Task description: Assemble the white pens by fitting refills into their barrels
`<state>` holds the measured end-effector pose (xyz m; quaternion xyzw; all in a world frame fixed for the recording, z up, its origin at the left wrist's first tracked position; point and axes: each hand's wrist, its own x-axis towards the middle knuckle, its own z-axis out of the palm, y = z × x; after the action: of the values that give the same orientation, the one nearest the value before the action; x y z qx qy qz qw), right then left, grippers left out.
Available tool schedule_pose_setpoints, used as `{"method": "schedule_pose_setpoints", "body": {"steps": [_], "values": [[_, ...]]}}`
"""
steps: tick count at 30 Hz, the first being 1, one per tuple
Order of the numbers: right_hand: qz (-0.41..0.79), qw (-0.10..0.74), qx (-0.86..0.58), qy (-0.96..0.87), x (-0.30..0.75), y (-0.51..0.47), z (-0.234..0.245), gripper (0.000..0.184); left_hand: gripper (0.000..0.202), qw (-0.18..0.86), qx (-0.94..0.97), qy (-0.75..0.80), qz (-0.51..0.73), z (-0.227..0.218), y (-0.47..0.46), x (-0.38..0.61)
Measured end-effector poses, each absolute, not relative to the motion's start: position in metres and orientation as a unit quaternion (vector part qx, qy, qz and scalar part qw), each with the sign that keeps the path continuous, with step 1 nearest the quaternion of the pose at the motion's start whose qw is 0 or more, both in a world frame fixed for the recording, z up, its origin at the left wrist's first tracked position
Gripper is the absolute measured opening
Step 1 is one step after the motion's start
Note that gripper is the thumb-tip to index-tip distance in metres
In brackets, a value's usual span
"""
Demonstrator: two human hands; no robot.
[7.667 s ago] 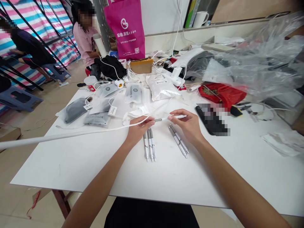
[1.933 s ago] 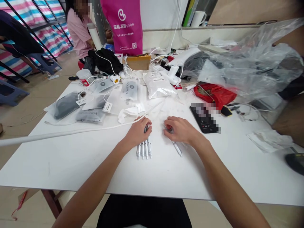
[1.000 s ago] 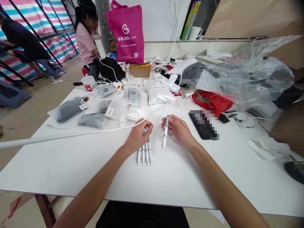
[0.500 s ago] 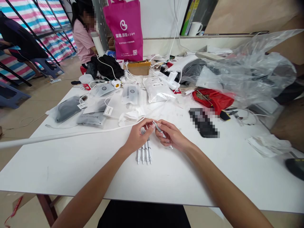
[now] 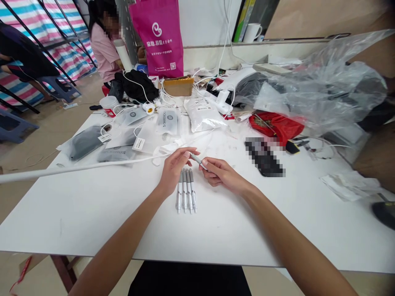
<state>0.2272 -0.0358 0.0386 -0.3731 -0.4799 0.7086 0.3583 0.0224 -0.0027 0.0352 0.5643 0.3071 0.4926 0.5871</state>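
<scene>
Risk first. You hold the grey-tipped pen [image 5: 195, 158] in the air just above the top ends of the row of four pens [image 5: 185, 190]. Your left hand [image 5: 173, 169] sits right beside that same end of the row. If either grip slips, the pen could drop across the row and knock it out of line. A nudge from the left palm could do the same, since round barrels would likely roll on the smooth white table [image 5: 216, 234]. The white cable [image 5: 92, 166] runs in from the left and passes just behind your left hand. A finger hooking it could drag it over the pens.

Position. The pen spans the gap between your hands, tilted, with its grey end up and to the left. Your left fingertips [image 5: 186, 153] are drawn together on that grey end. The thumb is hidden, so I read this as a pinch but cannot be sure. Your right hand [image 5: 221, 175] has its fingers [image 5: 210, 165] curled closed round the barrel, and they hide most of it. The row lies flat, pens side by side and touching, below and between both hands. The dark phone [image 5: 264, 157] lies off to the right, well apart.
</scene>
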Motion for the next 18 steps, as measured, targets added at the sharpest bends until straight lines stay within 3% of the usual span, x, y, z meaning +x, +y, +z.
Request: {"method": "schedule_pose_setpoints", "body": {"steps": [5,18], "values": [[0.68,0.372,-0.394,-0.494,0.2293,-0.0341,0.0329,0.045,0.028,0.634,0.544,0.282,0.471,0.0386,-0.0026,0.0207],[0.471,0.392,-0.495,-0.616,0.2245,-0.0341,0.0316,0.053,0.029,0.574,0.562,0.352,0.479,0.0339,-0.0033,0.0198]]}}
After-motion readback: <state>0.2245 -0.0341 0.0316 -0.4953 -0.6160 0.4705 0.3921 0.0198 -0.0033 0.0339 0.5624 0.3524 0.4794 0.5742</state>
